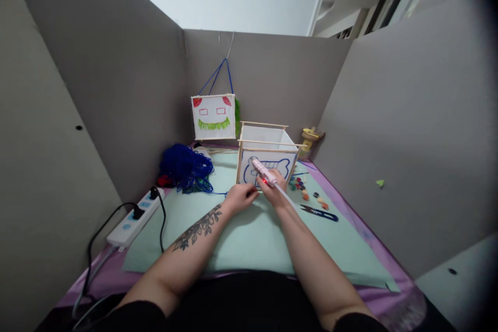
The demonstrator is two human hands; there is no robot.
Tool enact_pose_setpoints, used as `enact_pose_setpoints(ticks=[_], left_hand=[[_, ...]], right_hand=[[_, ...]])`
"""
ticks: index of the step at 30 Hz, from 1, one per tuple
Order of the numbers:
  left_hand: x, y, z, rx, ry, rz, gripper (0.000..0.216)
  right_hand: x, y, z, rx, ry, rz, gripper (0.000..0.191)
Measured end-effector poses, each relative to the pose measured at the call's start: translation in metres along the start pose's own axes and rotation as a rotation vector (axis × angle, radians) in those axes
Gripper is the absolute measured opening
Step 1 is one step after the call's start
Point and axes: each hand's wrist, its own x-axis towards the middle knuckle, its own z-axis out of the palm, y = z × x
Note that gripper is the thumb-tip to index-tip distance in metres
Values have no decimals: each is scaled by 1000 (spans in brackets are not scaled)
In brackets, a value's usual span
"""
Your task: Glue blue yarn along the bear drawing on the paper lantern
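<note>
My right hand (275,193) is wrapped around a pink hot glue gun (265,171) with a small red light lit. A long white glue stick sticks out of its back end. The nozzle points up and forward, in front of a white box lantern (287,162) framed with thin wooden sticks; I cannot tell if it touches. Blue line drawing covers the lantern's front panel, and its top is open. My left hand (240,198) is closed at the lantern's lower front edge, fingers curled together; what they hold, if anything, is hidden.
A finished-looking lantern (213,128) hangs from a hook at the back. Blue yarn (182,166) is heaped at left, behind a power strip (134,218) with cables. Thread snips (319,212) and small coloured beads (299,183) lie at right. Grey partitions (268,72) surround the table.
</note>
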Motion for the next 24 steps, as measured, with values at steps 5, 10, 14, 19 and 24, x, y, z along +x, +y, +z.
enact_pose_setpoints(ticks=[5,10,14,19,24], left_hand=[[0,0,0,-7,9,12,18],[0,-1,0,-12,8,13,19],[-1,0,-1,-13,3,20,19],[0,1,-1,-26,-13,21,17],[0,3,-2,-38,-77,36,14]], right_hand=[[1,0,-2,-6,16,7,18],[1,-2,-4,4,42,47,18],[-1,-2,-6,18,57,99,17],[-1,-1,-9,32,57,104,17],[-2,-1,-12,79,67,151,18]])
